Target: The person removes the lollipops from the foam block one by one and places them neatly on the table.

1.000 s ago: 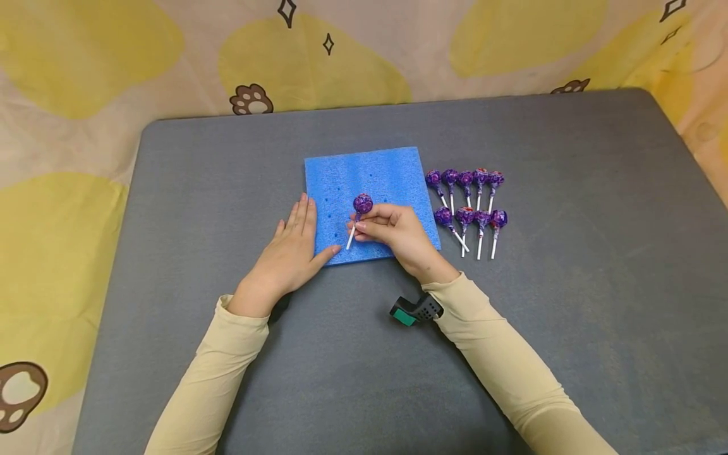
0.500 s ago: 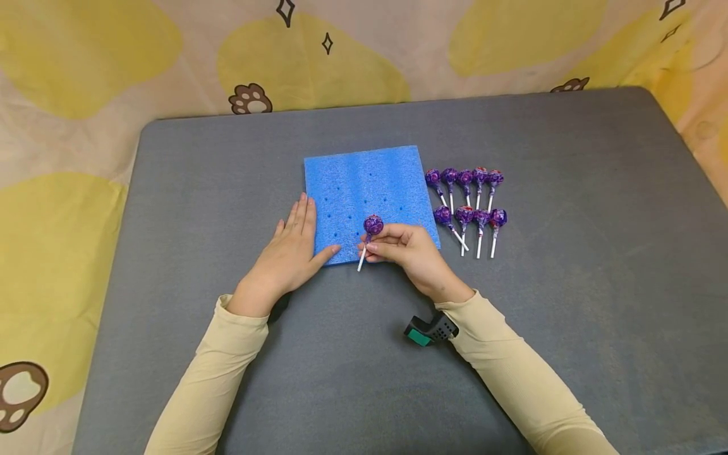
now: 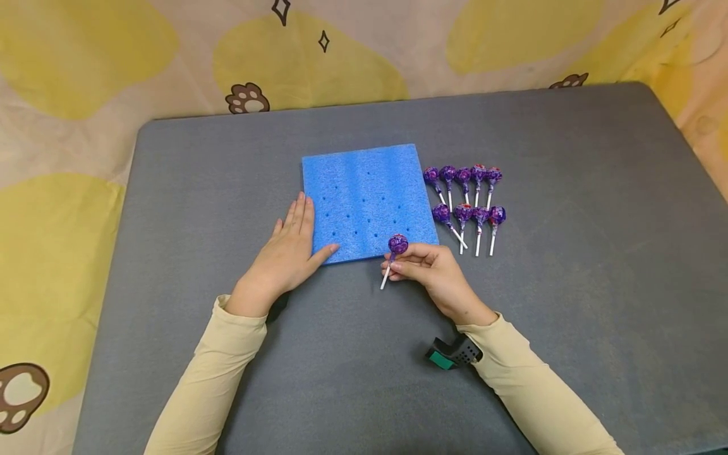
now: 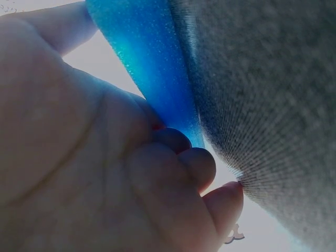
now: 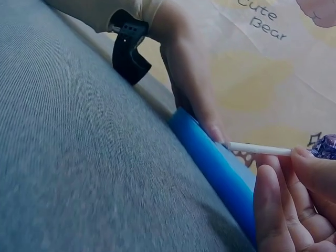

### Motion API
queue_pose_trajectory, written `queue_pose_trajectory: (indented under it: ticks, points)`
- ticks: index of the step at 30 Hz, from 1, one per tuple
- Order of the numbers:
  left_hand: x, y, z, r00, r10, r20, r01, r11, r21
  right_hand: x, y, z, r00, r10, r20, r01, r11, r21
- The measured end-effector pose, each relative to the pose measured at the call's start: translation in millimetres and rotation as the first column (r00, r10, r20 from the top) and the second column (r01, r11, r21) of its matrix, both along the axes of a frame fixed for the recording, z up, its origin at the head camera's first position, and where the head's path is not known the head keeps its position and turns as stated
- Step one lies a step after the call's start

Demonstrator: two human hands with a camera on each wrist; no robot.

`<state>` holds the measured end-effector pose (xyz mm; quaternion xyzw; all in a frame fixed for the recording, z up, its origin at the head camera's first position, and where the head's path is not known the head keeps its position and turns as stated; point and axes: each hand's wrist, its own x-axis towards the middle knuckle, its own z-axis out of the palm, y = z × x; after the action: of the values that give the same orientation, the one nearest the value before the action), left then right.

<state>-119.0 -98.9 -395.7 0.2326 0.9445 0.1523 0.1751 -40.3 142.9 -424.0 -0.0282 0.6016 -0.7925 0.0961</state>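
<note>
A blue foam board point(image 3: 370, 186) with several small holes in its top lies flat on the table. My left hand point(image 3: 287, 256) rests at its left edge with straight fingers, the thumb over the near left corner; in the left wrist view, the fingers touch the side of the blue foam point(image 4: 152, 63). Just off the near right edge, my right hand point(image 3: 429, 272) pinches a purple-wrapped lollipop point(image 3: 397, 244) near the wrapper's base, head up, stick tilted down. The right wrist view shows the white stick point(image 5: 260, 149) between thumb and fingers, with most of the wrapped head cut off.
Two rows of purple lollipops point(image 3: 463, 213) lie right of the foam, sticks toward me. The grey table point(image 3: 586, 240) meets a yellow and cream patterned cloth point(image 3: 318, 69) at its far and left edges. A black wrist mount point(image 3: 455, 352) hangs under my right sleeve.
My right hand has moved toward me and to the right with the lollipop, from over the foam to its near right edge. My left hand has stayed in place.
</note>
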Motion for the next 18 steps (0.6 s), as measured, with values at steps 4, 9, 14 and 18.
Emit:
queue_pose_trajectory:
  ticks: [4,9,14,18]
  points:
    - [-0.4,-0.4,0.2,1.0,-0.003,0.008,0.003,1.0,0.001,5.3,9,-1.3,1.0,-0.009,-0.009,0.009,1.0,0.007]
    - [-0.8,-0.4,0.6,1.0,-0.007,0.017,0.007,1.0,0.005,12.9,20,-2.0,1.0,-0.025,-0.014,0.025,1.0,0.003]
    - [-0.7,-0.4,1.3,1.0,-0.011,0.013,0.01,1.0,0.012,22.1,34,-2.5,1.0,-0.02,-0.021,0.02,1.0,0.008]
    - [-0.6,-0.9,0.7,1.0,-0.013,0.014,0.013,1.0,0.018,32.2,53,-3.0,0.998,-0.034,-0.045,0.034,0.999,0.014]
